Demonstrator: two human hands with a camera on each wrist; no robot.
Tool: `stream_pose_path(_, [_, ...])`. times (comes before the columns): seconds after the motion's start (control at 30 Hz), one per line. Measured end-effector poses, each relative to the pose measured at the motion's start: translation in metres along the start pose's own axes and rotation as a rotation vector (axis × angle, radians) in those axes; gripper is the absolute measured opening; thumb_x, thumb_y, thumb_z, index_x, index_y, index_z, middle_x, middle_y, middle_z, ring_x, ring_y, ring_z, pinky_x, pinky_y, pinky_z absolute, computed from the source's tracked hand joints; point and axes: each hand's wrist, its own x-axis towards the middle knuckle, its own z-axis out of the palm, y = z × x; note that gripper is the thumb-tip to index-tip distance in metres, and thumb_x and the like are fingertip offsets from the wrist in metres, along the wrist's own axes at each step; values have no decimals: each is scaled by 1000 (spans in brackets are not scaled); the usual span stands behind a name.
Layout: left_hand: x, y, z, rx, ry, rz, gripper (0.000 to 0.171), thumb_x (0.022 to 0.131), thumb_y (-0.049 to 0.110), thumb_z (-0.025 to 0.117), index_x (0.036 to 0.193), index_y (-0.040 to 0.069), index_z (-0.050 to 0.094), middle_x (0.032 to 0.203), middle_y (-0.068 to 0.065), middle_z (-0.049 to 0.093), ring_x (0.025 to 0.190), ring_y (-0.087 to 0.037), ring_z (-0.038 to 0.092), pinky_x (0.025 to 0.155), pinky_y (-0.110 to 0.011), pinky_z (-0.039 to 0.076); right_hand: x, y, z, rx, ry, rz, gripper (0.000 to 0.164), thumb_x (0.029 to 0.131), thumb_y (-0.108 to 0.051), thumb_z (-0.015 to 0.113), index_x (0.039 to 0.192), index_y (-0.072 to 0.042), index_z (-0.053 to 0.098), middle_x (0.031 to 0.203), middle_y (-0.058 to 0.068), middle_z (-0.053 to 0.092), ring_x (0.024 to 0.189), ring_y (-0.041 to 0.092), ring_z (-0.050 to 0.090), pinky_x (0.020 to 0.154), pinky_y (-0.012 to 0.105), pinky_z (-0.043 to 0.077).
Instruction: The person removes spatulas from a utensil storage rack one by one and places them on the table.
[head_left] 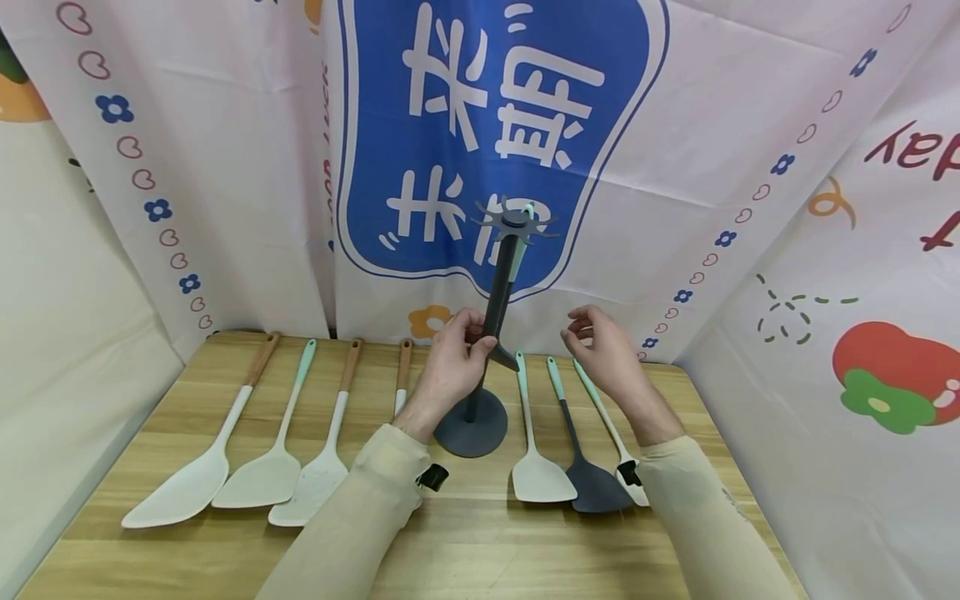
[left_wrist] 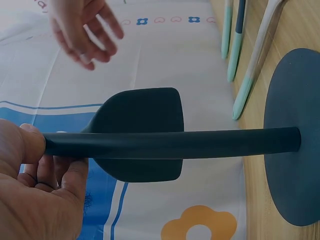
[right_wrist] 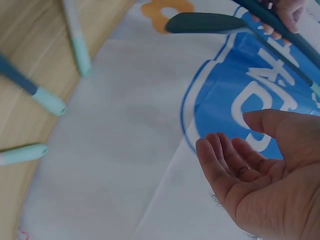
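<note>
My left hand (head_left: 452,358) grips the black pole of a utensil stand (head_left: 497,304), between its round base and the ring of hooks on top. From that ring hangs a dark spatula (left_wrist: 140,107) with a mint-green handle, its blade down behind the pole. In the left wrist view, thumb and fingers of the left hand (left_wrist: 37,195) wrap the pole. My right hand (head_left: 609,358) is in the air to the right of the stand, holding nothing; its fingers (right_wrist: 217,165) are loosely bent in the right wrist view.
On the wooden table (head_left: 450,550), several spatulas and turners lie left of the stand, among them a white one with a brown handle (head_left: 187,492). Right of it lie a white turner (head_left: 542,479), a dark turner (head_left: 596,487) and a partly covered one (head_left: 611,421). Printed cloth walls surround the table.
</note>
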Motion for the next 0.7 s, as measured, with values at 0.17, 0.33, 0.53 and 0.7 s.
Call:
stream_pose_path(0.17, [0,0,0,0,1,5,19,118,11,71,135,3,70,128,-20,77,116,-36,75,102,-53,65,4,-19,2,87,37,-41,36,119,-14,66,151,2,64,142,26,75,137,45,75,117,59,65])
stream_pose_path(0.33, [0,-1,0,-2,3,5,19,117,10,72,135,3,70,127,-20,78,115,-36,75,101,-52,64,5,-37,2,154,77,-65,37,119,-14,67,153,-1,63,143,23,75,139,43,74,117,59,65])
stream_pose_path(0.53, [0,0,0,-10,2,0,19,117,10,72,135,3,70,127,-20,77,114,-36,75,101,-53,65,6,-59,3,214,126,-99,41,119,-16,68,158,-2,61,145,19,73,140,40,73,119,59,64])
stream_pose_path(0.7, [0,-1,1,-10,5,3,19,117,9,72,135,3,70,127,-20,77,114,-36,75,103,-54,67,7,-74,4,268,150,-128,42,119,-15,70,159,-4,61,147,19,72,142,38,72,121,58,63])
